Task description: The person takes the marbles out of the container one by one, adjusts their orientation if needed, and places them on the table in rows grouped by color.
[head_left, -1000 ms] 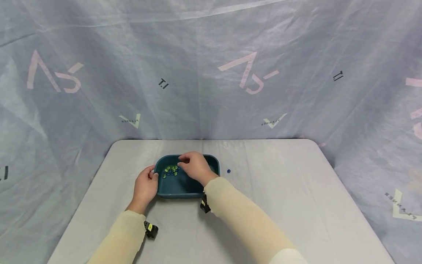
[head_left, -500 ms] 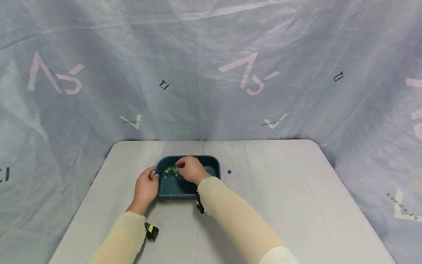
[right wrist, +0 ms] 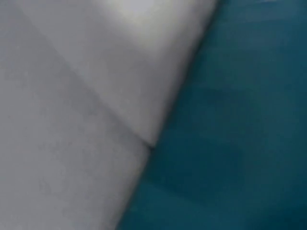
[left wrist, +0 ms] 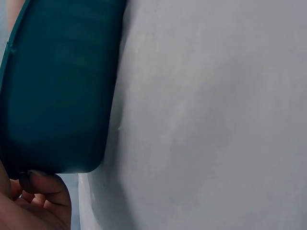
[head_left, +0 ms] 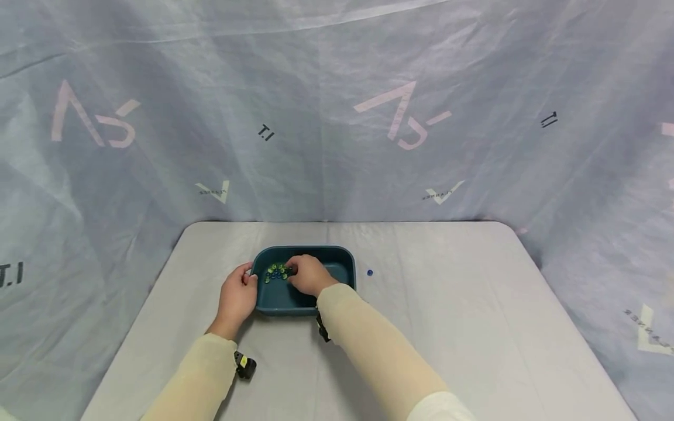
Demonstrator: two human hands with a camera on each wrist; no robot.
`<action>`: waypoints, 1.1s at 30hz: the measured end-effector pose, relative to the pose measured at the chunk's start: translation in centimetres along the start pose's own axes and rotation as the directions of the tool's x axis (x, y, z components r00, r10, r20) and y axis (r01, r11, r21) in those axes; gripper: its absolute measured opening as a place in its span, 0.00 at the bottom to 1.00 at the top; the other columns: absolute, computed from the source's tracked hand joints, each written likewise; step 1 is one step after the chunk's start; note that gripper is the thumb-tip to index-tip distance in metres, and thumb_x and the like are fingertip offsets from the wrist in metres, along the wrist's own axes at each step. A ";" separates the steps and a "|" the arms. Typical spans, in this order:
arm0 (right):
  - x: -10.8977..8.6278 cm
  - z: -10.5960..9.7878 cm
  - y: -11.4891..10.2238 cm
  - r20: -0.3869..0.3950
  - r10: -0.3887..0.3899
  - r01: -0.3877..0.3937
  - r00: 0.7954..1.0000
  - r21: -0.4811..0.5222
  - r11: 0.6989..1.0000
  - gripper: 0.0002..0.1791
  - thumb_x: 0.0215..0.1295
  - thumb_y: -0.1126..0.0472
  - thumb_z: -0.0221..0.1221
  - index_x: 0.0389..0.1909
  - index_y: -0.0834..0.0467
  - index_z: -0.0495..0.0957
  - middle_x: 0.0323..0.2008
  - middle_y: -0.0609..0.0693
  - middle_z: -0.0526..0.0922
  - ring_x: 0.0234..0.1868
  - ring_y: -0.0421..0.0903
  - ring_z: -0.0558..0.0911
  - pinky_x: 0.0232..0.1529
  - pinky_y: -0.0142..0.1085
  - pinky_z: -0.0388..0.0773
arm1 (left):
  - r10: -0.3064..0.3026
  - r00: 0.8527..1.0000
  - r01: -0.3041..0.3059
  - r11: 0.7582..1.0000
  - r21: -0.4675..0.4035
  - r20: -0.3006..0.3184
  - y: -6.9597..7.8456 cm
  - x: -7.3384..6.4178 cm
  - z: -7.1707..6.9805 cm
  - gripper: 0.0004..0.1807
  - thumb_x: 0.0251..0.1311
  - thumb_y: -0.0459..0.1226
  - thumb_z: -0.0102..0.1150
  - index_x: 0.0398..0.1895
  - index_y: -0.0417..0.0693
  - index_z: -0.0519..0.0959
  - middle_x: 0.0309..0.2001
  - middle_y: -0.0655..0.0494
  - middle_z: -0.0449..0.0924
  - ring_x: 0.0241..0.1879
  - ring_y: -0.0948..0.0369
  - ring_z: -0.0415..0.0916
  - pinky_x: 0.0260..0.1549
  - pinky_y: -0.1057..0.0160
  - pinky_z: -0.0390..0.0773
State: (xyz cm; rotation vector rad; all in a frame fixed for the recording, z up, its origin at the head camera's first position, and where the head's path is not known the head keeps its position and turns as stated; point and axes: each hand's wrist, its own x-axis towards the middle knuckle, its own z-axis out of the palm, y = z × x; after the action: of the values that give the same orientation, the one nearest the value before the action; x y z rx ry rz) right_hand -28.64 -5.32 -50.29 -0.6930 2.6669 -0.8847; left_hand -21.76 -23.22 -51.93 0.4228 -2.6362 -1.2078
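A dark teal rectangular plastic bin [head_left: 279, 301] stands on the table, with several green and blue glass marbles [head_left: 275, 273] grouped at its left inside. My left hand [head_left: 236, 301] grips the bin's left end, thumb at the rim. In the left wrist view, curled fingers [left wrist: 50, 189] meet the end of the bin [left wrist: 57, 96]. Inside the bin, my right hand [head_left: 309, 275] reaches down, fingertips beside the right edge of the marbles. Whether it pinches a marble is hidden. Only the bin's wall [right wrist: 240, 120] and the tabletop show in the right wrist view.
One blue marble [head_left: 370, 272] lies on the pale tablecloth [head_left: 447, 316] just right of the bin. Behind the table's far edge hangs a grey cloth backdrop [head_left: 316, 117] with printed marks. A black wrist camera [head_left: 245, 366] sits at the left cuff.
My right hand has lowered from above the bin to the marbles, with a small shift left and back right. My left hand keeps its grip on the bin. The head view shifted slightly.
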 end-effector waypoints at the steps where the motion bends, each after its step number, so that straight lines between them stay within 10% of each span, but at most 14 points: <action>1: 0.0 0.0 0.0 0.005 -0.001 0.001 1.000 -0.007 1.000 0.18 0.62 0.61 0.61 0.54 0.52 0.77 0.43 0.48 0.78 0.37 0.40 0.75 0.38 0.36 0.73 | -0.001 1.000 0.001 1.000 -0.002 0.001 0.0 0.1 0.1 0.20 0.68 0.39 0.46 0.61 0.44 0.69 0.30 0.51 0.66 0.27 0.55 0.63 0.29 0.58 0.62; 16: 0.7 0.6 0.1 0.024 0.041 -0.039 0.999 -0.085 0.996 0.19 0.63 0.59 0.60 0.55 0.49 0.76 0.51 0.47 0.74 0.43 0.41 0.74 0.42 0.35 0.73 | -0.008 1.000 0.008 1.000 -0.005 -0.002 0.0 0.0 0.5 0.19 0.68 0.39 0.47 0.61 0.47 0.70 0.29 0.52 0.65 0.26 0.55 0.63 0.27 0.58 0.62; 33: 1.3 1.1 0.7 -0.002 0.088 -0.088 0.996 -0.043 0.995 0.08 0.59 0.63 0.62 0.39 0.50 0.81 0.38 0.41 0.78 0.36 0.38 0.75 0.39 0.35 0.74 | -0.015 1.000 0.015 1.000 0.002 0.003 0.0 0.1 0.3 0.20 0.68 0.39 0.47 0.61 0.47 0.70 0.29 0.52 0.65 0.26 0.55 0.63 0.27 0.58 0.63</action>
State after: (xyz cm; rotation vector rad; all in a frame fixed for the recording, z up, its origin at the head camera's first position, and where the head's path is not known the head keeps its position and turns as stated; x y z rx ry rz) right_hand -29.62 -6.03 -51.66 -0.5796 2.7010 -0.8075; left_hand -21.92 -22.99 -52.13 0.4423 -2.6415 -1.2115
